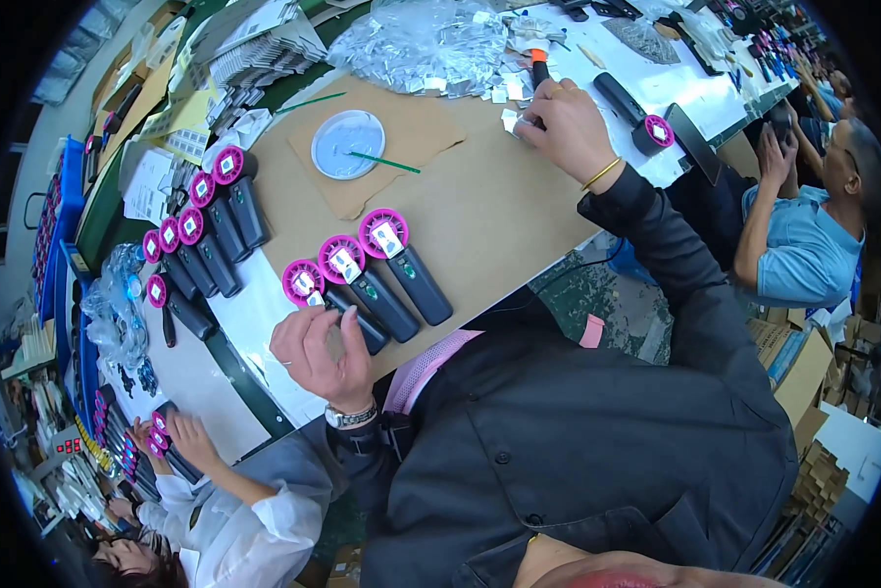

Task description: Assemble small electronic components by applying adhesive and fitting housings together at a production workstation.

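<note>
A dark jacket (607,421) fills the lower frame, the left hand (327,351) loosely spread beside three magenta-rimmed handheld fans (385,306) at centre, the right hand (573,127) curled near a white tag (510,120), holding what I can't tell, seemingly mid-labelling, which calls for a careful pinch.

The dish (334,147) lies on a paper sheet (423,142), one stick (385,163) extending over its right rim, another stick (311,102) behind-left. Behind the dish: bags (411,44); left: a row of devices (221,267); before it: three devices (386,306) and the left hand (325,351); right: the right hand (573,125) and, farther, a lone device (619,100).
</note>
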{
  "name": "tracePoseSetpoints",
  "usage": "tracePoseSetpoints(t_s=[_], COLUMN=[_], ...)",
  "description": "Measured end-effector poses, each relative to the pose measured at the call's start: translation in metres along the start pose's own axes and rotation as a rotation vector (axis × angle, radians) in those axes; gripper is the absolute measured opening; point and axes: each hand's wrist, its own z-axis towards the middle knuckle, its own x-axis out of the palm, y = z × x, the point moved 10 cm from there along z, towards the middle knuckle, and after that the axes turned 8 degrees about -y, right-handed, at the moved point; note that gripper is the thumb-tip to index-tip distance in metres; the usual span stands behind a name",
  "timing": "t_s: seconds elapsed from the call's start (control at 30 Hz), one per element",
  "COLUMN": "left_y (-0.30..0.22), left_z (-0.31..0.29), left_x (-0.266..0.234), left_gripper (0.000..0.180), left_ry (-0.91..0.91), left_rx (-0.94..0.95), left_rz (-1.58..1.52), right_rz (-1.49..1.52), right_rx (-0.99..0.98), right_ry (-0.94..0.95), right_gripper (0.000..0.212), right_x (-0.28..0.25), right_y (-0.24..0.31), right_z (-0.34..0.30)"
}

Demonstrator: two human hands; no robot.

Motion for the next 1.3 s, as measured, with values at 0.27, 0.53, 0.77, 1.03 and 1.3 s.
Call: tracePoseSetpoints(t_s=[0.27,0.53,0.77,1.03,1.3], left_y=[-0.010,-0.023,-0.014,-0.015,-0.012], left_z=[0.007,0.021,0.020,0.020,0.019], left_x=[0.027,0.059,0.077,0.084,0.086], left_gripper=[0.040,0.078,0.089,0.096,0.097], left_ry=[0.128,0.257,0.373,0.382,0.377], left_rx=[-0.012,-0.089,-0.143,-0.127,-0.123], left_rz=[0.028,0.003,0.045,0.032,0.036], right_rz=[0.143,0.896,0.977,0.864,0.834], right_rx=[-0.031,-0.092,-0.158,-0.112,-0.141], right_ry=[-0.077,0.223,0.436,0.535,0.513], right_gripper=[0.019,0.014,0.018,0.017,0.016], right_x=[0.000,-0.013,0.025,0.037,0.043], right_y=[0.016,0.130,0.187,0.196,0.198], right_z=[-0.003,0.011,0.022,0.024,0.028])
